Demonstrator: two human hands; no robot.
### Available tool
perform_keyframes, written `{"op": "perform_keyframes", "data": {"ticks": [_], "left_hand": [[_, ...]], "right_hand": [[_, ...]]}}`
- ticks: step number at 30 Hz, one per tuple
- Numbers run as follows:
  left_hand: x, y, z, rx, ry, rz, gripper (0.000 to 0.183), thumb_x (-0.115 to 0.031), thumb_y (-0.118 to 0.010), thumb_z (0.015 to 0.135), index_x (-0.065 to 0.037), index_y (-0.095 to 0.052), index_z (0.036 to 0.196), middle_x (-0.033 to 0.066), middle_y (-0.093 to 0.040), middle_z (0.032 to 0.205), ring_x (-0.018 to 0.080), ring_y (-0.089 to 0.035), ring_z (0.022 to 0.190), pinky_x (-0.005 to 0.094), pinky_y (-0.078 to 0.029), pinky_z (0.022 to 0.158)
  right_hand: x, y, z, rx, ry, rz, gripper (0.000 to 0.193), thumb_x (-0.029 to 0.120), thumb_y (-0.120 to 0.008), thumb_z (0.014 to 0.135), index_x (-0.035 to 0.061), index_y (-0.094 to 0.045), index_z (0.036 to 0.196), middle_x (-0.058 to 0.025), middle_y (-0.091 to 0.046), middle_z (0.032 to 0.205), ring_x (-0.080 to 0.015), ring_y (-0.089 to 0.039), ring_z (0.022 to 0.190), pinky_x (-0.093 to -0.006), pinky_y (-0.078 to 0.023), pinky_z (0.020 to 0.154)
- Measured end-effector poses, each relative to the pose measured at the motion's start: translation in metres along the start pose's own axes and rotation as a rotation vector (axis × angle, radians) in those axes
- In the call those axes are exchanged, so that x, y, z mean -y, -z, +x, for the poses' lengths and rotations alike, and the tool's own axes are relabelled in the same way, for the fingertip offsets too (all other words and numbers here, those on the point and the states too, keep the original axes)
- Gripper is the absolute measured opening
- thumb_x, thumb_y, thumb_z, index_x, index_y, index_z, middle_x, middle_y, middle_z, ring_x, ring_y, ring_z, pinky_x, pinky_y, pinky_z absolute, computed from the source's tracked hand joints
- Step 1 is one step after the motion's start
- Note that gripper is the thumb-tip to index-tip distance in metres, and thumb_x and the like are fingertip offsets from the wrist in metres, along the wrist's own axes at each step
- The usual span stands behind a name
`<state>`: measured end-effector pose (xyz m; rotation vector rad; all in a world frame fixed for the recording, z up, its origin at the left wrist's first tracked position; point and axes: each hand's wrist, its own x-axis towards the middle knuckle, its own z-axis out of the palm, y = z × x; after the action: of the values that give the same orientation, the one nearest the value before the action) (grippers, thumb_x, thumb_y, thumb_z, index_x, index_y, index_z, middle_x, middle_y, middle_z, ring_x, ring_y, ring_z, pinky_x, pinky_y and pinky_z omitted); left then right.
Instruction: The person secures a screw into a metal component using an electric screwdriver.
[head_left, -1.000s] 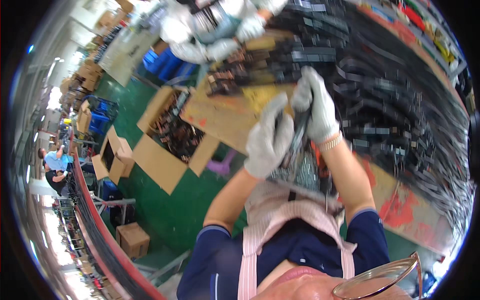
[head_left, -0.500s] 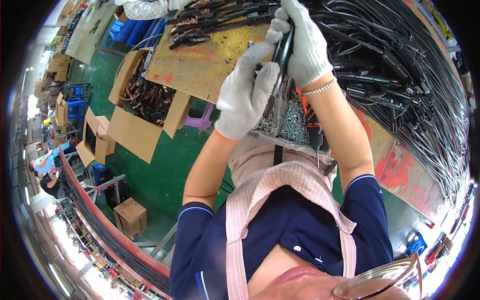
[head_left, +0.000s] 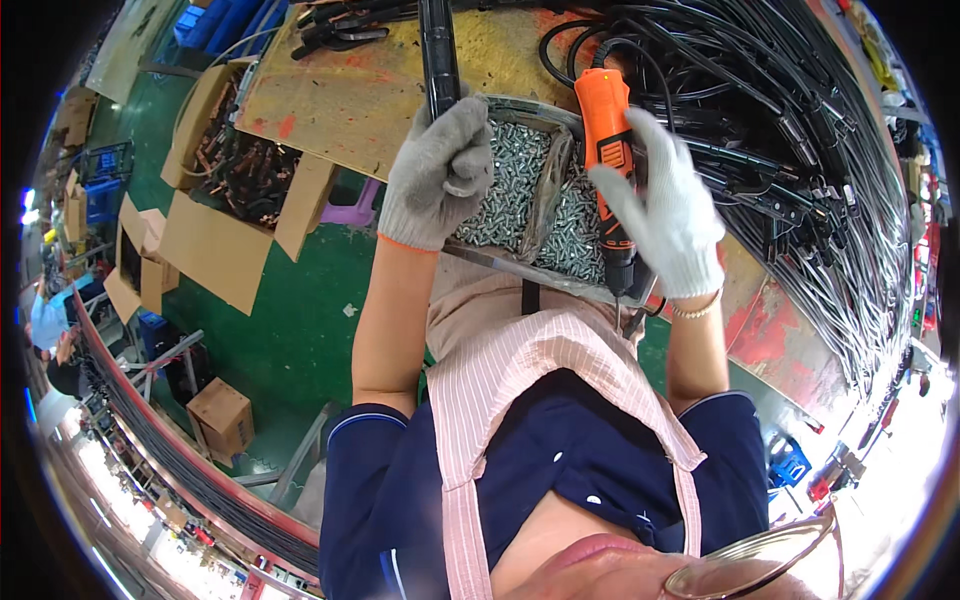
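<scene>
My left hand, in a white knit glove, is closed around the lower end of a long black tube-shaped part. The part points away from me, and its far end runs out of view. My right hand, gloved too, is beside an orange and black electric screwdriver, with thumb and fingers apart; whether the thumb touches it I cannot tell. The screwdriver lies over the right side of a tray, bit toward me. Small silvery screws fill the tray, parted by a divider.
Black cables with dark fittings pile up on the right of the worn yellow table. An open carton of copper-and-black parts stands at the left, near a purple stool. A closed cardboard box is on the green floor.
My hands have come apart: the left keeps the black part and has moved left, the right has let go of it and come down beside the screwdriver. The tray is now uncovered.
</scene>
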<state>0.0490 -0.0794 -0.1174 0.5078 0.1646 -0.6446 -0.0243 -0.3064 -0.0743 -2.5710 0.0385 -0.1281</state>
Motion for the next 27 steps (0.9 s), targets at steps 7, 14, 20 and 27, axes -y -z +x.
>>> {"op": "perform_keyframes", "data": {"ticks": [7,14,20,27], "left_hand": [[0.001,0.000,0.013,-0.098,-0.119,0.094,0.012,-0.017,-0.052,0.101,-0.009,-0.059,0.107,-0.0029,-0.043,0.069,0.0041,-0.036,0.045,0.0180,-0.032,0.035],[0.002,0.004,0.010,-0.007,-0.158,0.122,0.038,-0.037,-0.050,0.101,-0.011,-0.056,0.128,0.0022,-0.055,0.076,0.0047,-0.044,0.045,0.0196,-0.035,0.034],[0.001,0.012,0.011,0.095,-0.197,0.121,0.034,-0.036,-0.051,0.101,-0.010,-0.056,0.123,0.0019,-0.053,0.074,0.0050,-0.043,0.043,0.0208,-0.035,0.033],[0.004,-0.011,0.012,-0.146,-0.211,0.320,0.013,-0.015,-0.064,0.093,-0.012,-0.053,0.100,-0.0026,-0.047,0.063,0.0027,-0.037,0.039,0.0189,-0.031,0.032]], "right_hand": [[-0.007,-0.023,-0.009,-0.027,-0.218,0.388,0.075,0.020,-0.074,0.081,0.0028,-0.035,0.142,-0.0185,-0.063,0.112,-0.0288,-0.064,0.099,-0.0361,-0.050,0.087],[-0.003,0.020,0.015,-0.231,0.199,1.658,0.063,0.009,-0.061,0.078,0.0046,-0.039,0.137,-0.0089,-0.055,0.091,-0.0205,-0.054,0.069,-0.0339,-0.048,0.065],[0.035,0.013,0.036,-0.247,0.283,1.738,0.042,0.013,-0.064,0.087,0.0060,-0.046,0.124,-0.0029,-0.050,0.084,-0.0117,-0.046,0.071,-0.0273,-0.044,0.070],[0.033,-0.022,0.028,-0.366,0.169,1.662,0.040,0.012,-0.062,0.091,0.0091,-0.044,0.126,-0.0008,-0.047,0.073,-0.0109,-0.043,0.063,-0.0235,-0.042,0.060]]}}
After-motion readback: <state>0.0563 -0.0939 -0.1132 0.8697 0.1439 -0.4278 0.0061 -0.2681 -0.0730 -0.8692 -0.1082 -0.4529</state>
